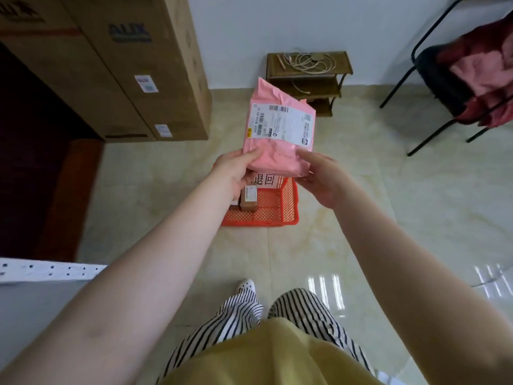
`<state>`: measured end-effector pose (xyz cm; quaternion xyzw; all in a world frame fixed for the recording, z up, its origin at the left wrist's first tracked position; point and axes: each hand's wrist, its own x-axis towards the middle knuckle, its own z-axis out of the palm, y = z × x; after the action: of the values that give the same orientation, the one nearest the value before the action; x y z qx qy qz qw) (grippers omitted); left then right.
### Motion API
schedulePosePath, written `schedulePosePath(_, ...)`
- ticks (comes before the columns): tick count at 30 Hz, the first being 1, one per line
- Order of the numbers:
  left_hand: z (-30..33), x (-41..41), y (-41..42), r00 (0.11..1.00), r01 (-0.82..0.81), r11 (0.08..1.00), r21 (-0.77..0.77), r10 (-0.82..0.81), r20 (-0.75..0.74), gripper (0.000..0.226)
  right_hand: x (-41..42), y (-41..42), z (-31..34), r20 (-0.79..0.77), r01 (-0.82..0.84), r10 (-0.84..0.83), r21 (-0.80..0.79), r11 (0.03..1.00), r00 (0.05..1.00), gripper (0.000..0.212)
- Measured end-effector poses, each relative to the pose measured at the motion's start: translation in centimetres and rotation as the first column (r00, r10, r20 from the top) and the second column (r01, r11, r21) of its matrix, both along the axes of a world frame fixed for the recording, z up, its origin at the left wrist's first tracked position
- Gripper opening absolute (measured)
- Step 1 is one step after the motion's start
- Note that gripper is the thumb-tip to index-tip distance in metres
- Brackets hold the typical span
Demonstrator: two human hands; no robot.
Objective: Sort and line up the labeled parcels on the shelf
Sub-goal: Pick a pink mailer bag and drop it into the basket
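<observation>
Shelving [50, 269], a white perforated edge, is showing at the near left, with tall cardboard boxes [119, 68] standing behind it at the far left. Moving right, the left hand [236, 172] is gripping the pink parcel [277, 134] by its near left corner, thumb on top and fingers curled beneath. That parcel is hanging in the air at centre, label [280, 122] facing up, above an orange basket [277, 209] that is holding a small brown box [249, 200]. The right hand [323, 180] is pinching the near right corner. Being a soft plastic mailer, it is probably light, limp and rather slick, so holding it by two edges or flat underneath looks safer than by one corner. Further right, a black chair [444, 76] is carrying red cloth.
</observation>
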<state>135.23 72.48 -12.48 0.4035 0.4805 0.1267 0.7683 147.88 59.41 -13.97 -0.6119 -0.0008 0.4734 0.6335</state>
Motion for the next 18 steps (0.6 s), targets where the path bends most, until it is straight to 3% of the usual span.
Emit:
schedulePosePath(10,-6.8,11.1,8.1,0.992,-0.040,0.997,-0.060,0.033,-0.120,0.005,10.0,8.6,-6.8,-0.164,-0.027,0.015,-0.072,0.997,0.986,0.014)
schedulePosePath(13,-11.6,13.6,9.4,0.983,-0.063,0.994,-0.094,0.045,-0.179,0.004,12.2,10.6,-11.4,-0.186,-0.003,-0.020,-0.123,0.992,0.982,0.021)
schedulePosePath(18,-23.2,15.2,10.5,0.906,-0.026,0.982,-0.188,-0.056,-0.419,0.011,13.4,11.7,-22.6,-0.235,0.021,-0.092,-0.289,0.957,0.968,0.017)
